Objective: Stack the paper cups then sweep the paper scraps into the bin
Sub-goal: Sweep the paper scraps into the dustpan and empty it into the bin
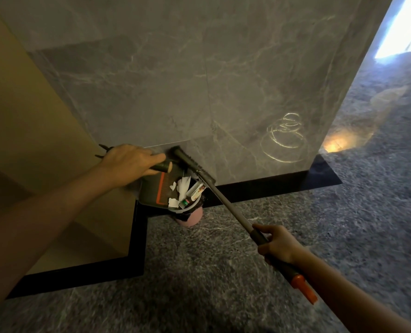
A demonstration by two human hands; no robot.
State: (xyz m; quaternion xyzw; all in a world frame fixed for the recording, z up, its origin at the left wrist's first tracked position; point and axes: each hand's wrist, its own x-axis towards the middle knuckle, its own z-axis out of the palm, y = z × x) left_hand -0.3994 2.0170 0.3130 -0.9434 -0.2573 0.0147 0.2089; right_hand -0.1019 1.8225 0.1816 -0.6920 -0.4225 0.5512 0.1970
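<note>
My left hand (127, 162) grips the handle of a dark dustpan (154, 193) with an orange strip, held tilted over a small pink bin (192, 218) with a dark liner. White paper scraps (181, 187) lie at the pan's lip and in the bin's mouth, beside a small carton. My right hand (275, 243) grips the grey broom handle (228, 205) above its orange end (304, 288). The broom head (192, 164) rests along the far edge of the dustpan. No paper cups are in view.
A grey marble wall (223, 80) rises right behind the bin, with a black skirting (259, 186) at its base. A tan panel (19, 104) stands at the left. Grey marbled floor (223, 284) spreads in front, with bright light at the far right.
</note>
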